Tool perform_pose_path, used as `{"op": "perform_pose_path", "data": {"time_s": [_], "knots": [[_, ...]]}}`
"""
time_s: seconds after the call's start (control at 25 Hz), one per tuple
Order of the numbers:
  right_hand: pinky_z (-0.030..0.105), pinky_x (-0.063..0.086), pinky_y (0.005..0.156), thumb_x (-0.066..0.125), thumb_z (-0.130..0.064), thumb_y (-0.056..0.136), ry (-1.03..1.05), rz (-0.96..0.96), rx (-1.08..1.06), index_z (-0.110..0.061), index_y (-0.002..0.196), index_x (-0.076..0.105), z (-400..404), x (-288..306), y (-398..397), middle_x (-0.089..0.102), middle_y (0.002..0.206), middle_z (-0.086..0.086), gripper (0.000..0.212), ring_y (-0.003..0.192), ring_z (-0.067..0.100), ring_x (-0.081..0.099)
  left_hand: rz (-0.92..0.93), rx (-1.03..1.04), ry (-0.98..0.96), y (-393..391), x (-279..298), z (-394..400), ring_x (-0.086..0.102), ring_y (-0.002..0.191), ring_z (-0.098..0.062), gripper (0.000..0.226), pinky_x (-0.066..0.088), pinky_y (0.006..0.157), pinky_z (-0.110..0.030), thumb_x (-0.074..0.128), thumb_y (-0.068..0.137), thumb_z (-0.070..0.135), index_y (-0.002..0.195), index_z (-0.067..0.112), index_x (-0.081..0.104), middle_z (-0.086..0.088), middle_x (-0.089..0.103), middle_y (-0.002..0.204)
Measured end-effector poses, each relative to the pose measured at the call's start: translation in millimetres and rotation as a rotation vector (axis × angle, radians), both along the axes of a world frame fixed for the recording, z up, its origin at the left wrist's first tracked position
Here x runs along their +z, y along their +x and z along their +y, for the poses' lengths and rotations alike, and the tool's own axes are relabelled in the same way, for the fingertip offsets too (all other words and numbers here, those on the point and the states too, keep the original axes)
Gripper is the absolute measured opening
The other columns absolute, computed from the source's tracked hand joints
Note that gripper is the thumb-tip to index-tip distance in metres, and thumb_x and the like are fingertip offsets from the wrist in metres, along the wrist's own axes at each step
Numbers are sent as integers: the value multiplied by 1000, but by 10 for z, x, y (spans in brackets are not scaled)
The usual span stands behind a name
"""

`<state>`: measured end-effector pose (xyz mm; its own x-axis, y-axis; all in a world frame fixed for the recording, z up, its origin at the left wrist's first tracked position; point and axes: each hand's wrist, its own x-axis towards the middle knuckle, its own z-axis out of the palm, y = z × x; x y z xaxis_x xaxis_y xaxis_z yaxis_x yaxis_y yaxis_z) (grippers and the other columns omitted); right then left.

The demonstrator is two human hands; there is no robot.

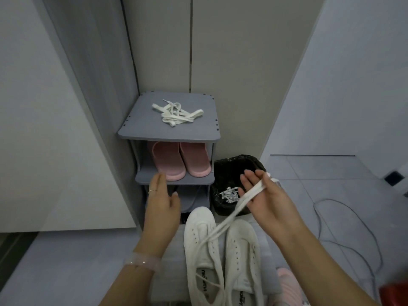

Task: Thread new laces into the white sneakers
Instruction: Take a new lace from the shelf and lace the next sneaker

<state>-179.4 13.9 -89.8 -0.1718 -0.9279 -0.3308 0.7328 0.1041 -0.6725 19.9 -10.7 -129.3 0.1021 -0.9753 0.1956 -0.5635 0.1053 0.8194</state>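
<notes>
Hands hover above the white sneakers [223,257] on the floor. Her right hand [262,193] is palm-up with a flat white lace [229,217] pinched and draped across straight fingers, trailing over both canvas shoes. Her left hand [162,202] reaches forward, fingers relaxed, holding nothing. More laces [176,114] lie tangled atop the grey shoe rack [141,129].

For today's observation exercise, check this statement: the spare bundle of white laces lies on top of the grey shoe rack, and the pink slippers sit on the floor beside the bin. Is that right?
Not quite. The head view shows the pink slippers on a shelf inside the grey shoe rack, not on the floor beside the bin. The spare bundle of white laces does lie on top of the rack.
</notes>
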Motion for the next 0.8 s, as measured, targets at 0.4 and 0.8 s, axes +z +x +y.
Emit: {"op": "perform_pose_path", "data": {"time_s": [0.4, 0.8], "knots": [[28, 41, 79, 39, -35, 97, 409, 1725, 896, -21, 90, 49, 549, -935, 200, 56, 112, 7, 19, 95, 20, 53, -616, -524, 768, -128, -833, 588, 51, 116, -25, 38, 40, 89, -29, 36, 96, 26, 130, 10, 32, -11, 50, 128], [32, 43, 82, 38, -19, 98, 239, 2127, 978, -17, 135, 37, 745, -1070, 174, 42, 132, 11, 37, 110, 27, 56, -571, -487, 738, -185, -968, 793, 48, 119, -25, 39, 38, 90, -24, 41, 94, 22, 128, 5, 29, -13, 47, 129]]}}
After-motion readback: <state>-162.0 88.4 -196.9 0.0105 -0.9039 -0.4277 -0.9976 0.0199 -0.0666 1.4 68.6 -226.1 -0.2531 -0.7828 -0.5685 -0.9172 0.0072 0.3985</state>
